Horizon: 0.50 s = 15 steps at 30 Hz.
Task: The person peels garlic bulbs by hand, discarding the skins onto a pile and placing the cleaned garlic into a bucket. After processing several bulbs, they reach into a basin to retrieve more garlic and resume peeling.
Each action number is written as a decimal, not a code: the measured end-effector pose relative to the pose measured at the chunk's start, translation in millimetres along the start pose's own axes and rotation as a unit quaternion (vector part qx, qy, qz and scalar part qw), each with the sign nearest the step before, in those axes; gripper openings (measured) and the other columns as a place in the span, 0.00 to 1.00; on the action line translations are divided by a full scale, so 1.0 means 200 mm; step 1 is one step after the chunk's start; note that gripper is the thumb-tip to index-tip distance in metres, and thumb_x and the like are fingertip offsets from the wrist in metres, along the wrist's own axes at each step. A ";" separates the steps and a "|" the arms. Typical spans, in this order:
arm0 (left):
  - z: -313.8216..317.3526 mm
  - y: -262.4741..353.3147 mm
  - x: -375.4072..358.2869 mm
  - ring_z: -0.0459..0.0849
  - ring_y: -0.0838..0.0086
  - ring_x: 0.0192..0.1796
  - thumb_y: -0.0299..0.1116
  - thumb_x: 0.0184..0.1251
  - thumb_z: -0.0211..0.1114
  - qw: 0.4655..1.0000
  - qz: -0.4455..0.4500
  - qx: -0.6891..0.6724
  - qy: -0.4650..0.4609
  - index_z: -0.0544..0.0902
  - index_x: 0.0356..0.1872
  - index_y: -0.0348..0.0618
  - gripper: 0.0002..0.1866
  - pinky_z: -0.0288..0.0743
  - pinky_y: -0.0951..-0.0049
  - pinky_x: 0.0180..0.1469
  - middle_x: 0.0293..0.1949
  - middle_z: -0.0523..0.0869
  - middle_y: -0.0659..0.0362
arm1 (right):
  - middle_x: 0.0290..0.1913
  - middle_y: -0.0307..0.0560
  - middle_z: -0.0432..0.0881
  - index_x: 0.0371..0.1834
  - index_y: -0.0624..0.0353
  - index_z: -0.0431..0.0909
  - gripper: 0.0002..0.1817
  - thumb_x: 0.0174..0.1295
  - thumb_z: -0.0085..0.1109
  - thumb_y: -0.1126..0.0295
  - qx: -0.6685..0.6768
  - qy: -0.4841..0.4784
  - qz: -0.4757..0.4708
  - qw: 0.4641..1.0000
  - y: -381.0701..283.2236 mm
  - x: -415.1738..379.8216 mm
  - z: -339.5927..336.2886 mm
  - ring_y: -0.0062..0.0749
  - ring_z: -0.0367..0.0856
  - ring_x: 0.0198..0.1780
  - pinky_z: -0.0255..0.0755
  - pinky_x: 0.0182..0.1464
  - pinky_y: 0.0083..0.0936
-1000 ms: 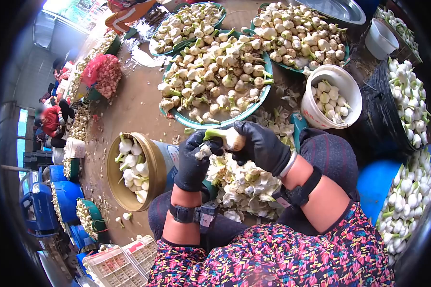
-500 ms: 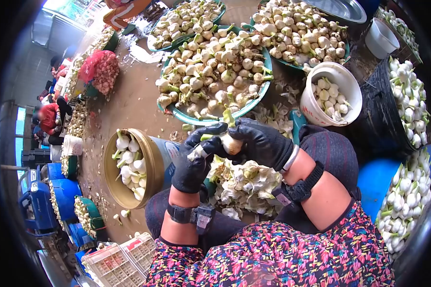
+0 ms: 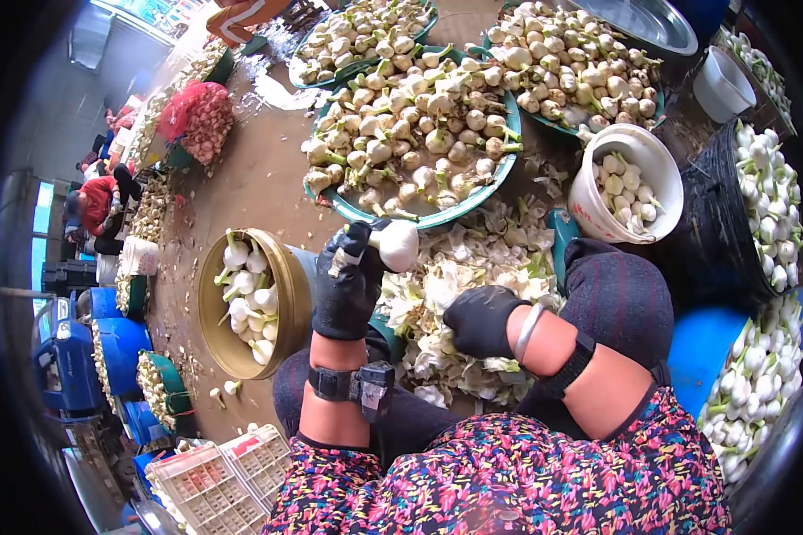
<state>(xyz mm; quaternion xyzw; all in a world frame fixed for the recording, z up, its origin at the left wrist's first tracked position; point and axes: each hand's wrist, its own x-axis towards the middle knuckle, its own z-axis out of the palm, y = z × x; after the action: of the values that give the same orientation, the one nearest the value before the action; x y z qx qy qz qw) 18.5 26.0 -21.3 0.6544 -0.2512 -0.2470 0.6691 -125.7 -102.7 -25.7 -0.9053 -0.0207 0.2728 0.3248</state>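
Observation:
My left hand (image 3: 346,281), in a black glove, is closed round a clean white garlic bulb (image 3: 398,245) held up in front of the large tub. Pale material, perhaps a wrap or skin, shows on one finger. Lower and to the right, my right hand (image 3: 484,321), also gloved in black, is curled like a fist over a heap of garlic skins (image 3: 437,285). Its fingertips face away, so what they hold, if anything, is hidden. The heap lies between my knees. Beyond it stands a green-rimmed tub (image 3: 473,212) of unpeeled garlic bulbs.
A tan bucket (image 3: 211,343) of peeled garlic stands left, a white bucket (image 3: 589,209) of bulbs right. More garlic tubs stand behind. A black container (image 3: 700,214) and blue sheet (image 3: 700,334) hold white bulbs at right. Crates (image 3: 214,490) lie lower left; people sit far left.
My hands have moved apart. My left hand now holds a clean white bulb, while my right hand has dropped down toward me over the skins. The view has shifted slightly.

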 end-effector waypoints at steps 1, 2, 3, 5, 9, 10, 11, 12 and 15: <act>0.03 0.03 0.00 0.80 0.71 0.40 0.33 0.62 0.57 0.991 -0.077 -0.104 0.023 0.76 0.43 0.33 0.14 0.75 0.71 0.44 0.43 0.81 0.53 | 0.38 0.57 0.81 0.35 0.59 0.82 0.14 0.46 0.51 0.68 -0.024 -0.016 0.046 0.999 0.04 0.02 0.03 0.48 0.81 0.43 0.74 0.46 0.36; 0.04 0.05 0.00 0.80 0.69 0.40 0.31 0.60 0.59 0.960 -0.146 -0.232 0.055 0.76 0.46 0.35 0.14 0.77 0.67 0.44 0.41 0.81 0.54 | 0.39 0.58 0.81 0.34 0.59 0.82 0.14 0.46 0.51 0.67 -0.003 0.014 0.056 0.998 0.05 0.01 0.02 0.48 0.81 0.43 0.74 0.46 0.36; 0.02 0.04 -0.01 0.81 0.67 0.41 0.29 0.58 0.61 0.994 -0.054 0.091 0.003 0.77 0.44 0.36 0.13 0.76 0.65 0.43 0.39 0.82 0.55 | 0.39 0.58 0.81 0.34 0.60 0.82 0.15 0.46 0.52 0.66 0.020 0.045 0.066 0.997 0.06 0.00 0.01 0.49 0.81 0.43 0.74 0.47 0.36; -0.02 0.03 0.00 0.81 0.68 0.41 0.28 0.58 0.60 0.884 0.223 0.399 -0.100 0.79 0.40 0.35 0.10 0.76 0.64 0.43 0.38 0.83 0.56 | 0.37 0.60 0.81 0.33 0.61 0.81 0.16 0.46 0.56 0.62 0.085 0.091 0.070 0.990 0.09 0.02 -0.03 0.52 0.80 0.41 0.72 0.45 0.40; -0.23 0.22 -0.06 0.80 0.74 0.33 0.29 0.60 0.61 0.967 0.080 0.217 0.110 0.82 0.35 0.35 0.08 0.74 0.73 0.37 0.32 0.84 0.56 | 0.38 0.60 0.80 0.36 0.62 0.80 0.20 0.47 0.58 0.57 0.126 0.156 0.006 0.980 0.11 -0.01 -0.03 0.51 0.79 0.43 0.71 0.46 0.40; -0.37 0.30 -0.07 0.81 0.71 0.33 0.29 0.58 0.62 0.914 0.106 0.366 0.143 0.82 0.36 0.37 0.08 0.73 0.72 0.38 0.29 0.83 0.55 | 0.38 0.60 0.80 0.37 0.62 0.79 0.21 0.48 0.59 0.55 0.135 0.168 0.006 0.976 0.10 -0.01 -0.02 0.51 0.79 0.42 0.71 0.46 0.40; -0.61 0.30 -0.07 0.81 0.69 0.34 0.30 0.56 0.63 0.877 0.093 0.447 0.152 0.83 0.35 0.39 0.08 0.73 0.72 0.39 0.29 0.83 0.54 | 0.36 0.59 0.81 0.36 0.61 0.80 0.20 0.49 0.59 0.56 0.156 0.203 -0.004 0.967 0.09 -0.02 -0.01 0.51 0.79 0.40 0.71 0.44 0.40; -0.74 0.36 -0.09 0.81 0.69 0.35 0.30 0.55 0.64 0.832 0.098 0.534 0.119 0.83 0.33 0.39 0.07 0.73 0.71 0.39 0.29 0.83 0.54 | 0.35 0.59 0.81 0.36 0.60 0.80 0.18 0.49 0.58 0.57 0.188 0.173 0.002 0.967 0.08 -0.03 -0.04 0.51 0.79 0.39 0.71 0.43 0.41; -0.85 0.39 -0.09 0.82 0.67 0.31 0.30 0.54 0.64 0.855 0.034 0.502 0.124 0.84 0.32 0.39 0.07 0.74 0.72 0.36 0.29 0.84 0.53 | 0.32 0.59 0.80 0.34 0.58 0.81 0.14 0.49 0.55 0.61 0.195 0.178 0.016 0.964 0.07 -0.01 -0.10 0.51 0.79 0.36 0.71 0.41 0.42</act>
<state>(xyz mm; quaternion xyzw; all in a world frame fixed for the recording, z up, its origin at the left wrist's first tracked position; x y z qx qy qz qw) 116.9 167.8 54.4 0.9176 -0.2781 0.0188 0.2833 -119.6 -125.3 -20.4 -0.8585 0.1059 0.1117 0.4892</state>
